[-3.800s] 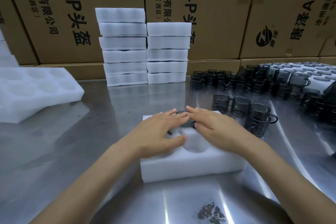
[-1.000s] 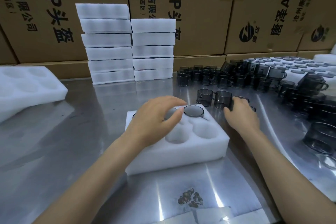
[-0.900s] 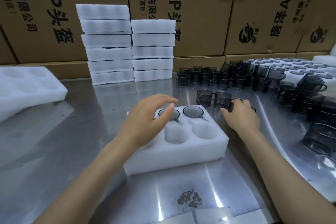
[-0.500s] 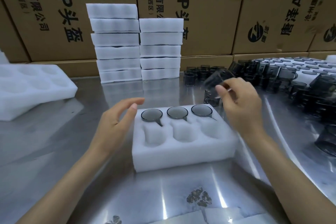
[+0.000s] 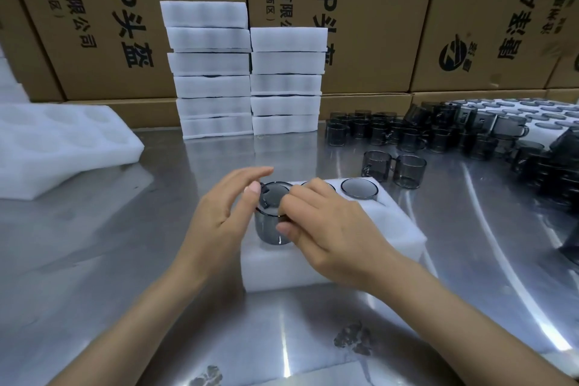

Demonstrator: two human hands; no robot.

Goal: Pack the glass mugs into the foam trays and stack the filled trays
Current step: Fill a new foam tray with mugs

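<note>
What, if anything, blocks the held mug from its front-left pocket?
Nothing visible. The right hand holds the mug directly over the foam tray's front-left pocket; the left hand hovers open alongside, not beneath it.

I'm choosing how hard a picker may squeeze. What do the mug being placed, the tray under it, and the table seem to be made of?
Mug: smoky grey glass, see-through and glossy. Tray: soft white foam, matte, with moulded pockets. Table: probably stainless steel, brushed, with streaky reflections.
</note>
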